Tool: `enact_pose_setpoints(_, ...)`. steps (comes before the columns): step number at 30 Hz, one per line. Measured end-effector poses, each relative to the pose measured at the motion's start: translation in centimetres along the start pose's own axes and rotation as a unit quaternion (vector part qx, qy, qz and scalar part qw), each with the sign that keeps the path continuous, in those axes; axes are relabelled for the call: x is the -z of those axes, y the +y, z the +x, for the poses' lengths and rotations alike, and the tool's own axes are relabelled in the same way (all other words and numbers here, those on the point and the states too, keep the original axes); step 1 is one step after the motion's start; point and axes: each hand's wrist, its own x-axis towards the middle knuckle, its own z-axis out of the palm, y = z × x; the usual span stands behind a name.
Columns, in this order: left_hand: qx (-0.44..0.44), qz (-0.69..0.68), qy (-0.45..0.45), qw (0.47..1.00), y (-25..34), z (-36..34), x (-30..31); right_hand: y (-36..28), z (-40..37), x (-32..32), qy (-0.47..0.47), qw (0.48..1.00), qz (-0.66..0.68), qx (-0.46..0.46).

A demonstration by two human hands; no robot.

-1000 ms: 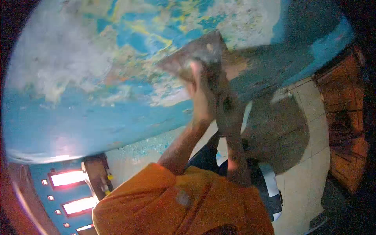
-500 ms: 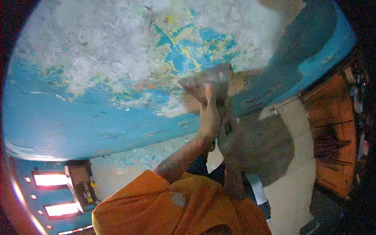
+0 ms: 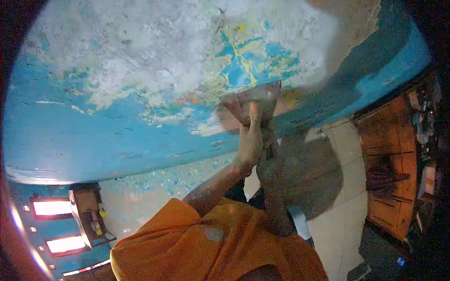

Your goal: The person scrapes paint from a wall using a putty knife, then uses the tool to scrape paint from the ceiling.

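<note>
A wide, flared metal scraper lies with its blade against a wall of peeling paint. My left hand is closed at the base of the blade, its thumb stretched up along the metal. Close beside it, in shadow, my right hand is wrapped around what seems to be the handle, mostly hidden. Just above the blade edge is a patch of blue and yellow paint; bare grey-white plaster spreads around it.
Wooden furniture stands on the right, on a tiled floor. A shelf unit and bright windows are at the lower left. My shadow falls across wall and floor on the right.
The view has shifted, so the wall's paint patches appear farther right. Against those patches the scraper sits slightly farther left. Both hands keep their hold.
</note>
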Motion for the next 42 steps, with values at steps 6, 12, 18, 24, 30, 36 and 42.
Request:
enact_pose_setpoints(6, 0.106, -0.119, 0.025, 0.987, -3.3, 1.0, 0.4, 4.3, -1.9, 2.2, -0.01, 0.984, -0.176, 0.009)
enact_pose_setpoints(12, -0.039, 0.107, 0.027, 0.993, -2.4, -1.1, -0.3, 2.9, -1.8, 1.4, 0.001, 0.992, -0.126, 0.003)
enact_pose_setpoints(18, 0.086, -0.064, 0.003, 0.994, 2.9, -0.9, 0.6, 2.7, 0.0, 0.3, -0.001, 0.996, -0.089, 0.01)
enact_pose_setpoints(24, 0.1, -0.1, -0.015, 0.99, -1.0, -1.0, 1.5, 2.6, -3.1, 1.3, 0.009, 0.995, -0.1, -0.023)
enact_pose_setpoints(30, 0.034, 0.064, 0.0, 0.997, -2.8, -0.8, 0.7, 1.7, -3.0, 1.5, 0.022, 0.997, -0.071, -0.036)
enact_pose_setpoints(36, 0.06, -0.117, 0.029, 0.991, 6.1, -1.3, 1.5, 1.0, -0.7, -1.6, 0.02, 0.997, 0.055, -0.054)
enact_pose_setpoints(42, -0.191, 0.146, 0.065, 0.969, 4.9, -0.8, 0.7, -3.9, -0.2, -3.5, 0.068, 0.993, 0.087, -0.037)
